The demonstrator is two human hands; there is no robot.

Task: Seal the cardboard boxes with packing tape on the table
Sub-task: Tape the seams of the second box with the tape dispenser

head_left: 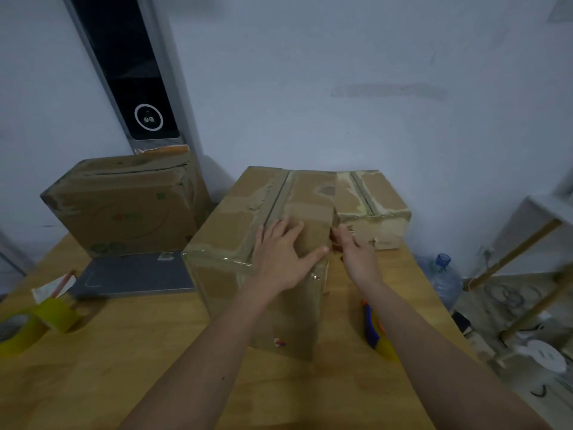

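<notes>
On the wooden worktop [130, 361] stands the big cardboard box [248, 231], centre and already much taped; a second box [375, 206] sits touching behind it, a third [124, 206] well left; the left hand [283, 259] presses flat, fingers spread, likely smoothing tape; the right hand [356, 254] steadies the box's side, its fingers hidden; yellow tape rolls [34, 324] wait far left.

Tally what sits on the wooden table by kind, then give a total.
Brown cardboard boxes: 3
Yellow packing tape rolls: 2
Flat grey slab: 1
Blue-and-yellow utility knife: 1
Total: 7
</notes>
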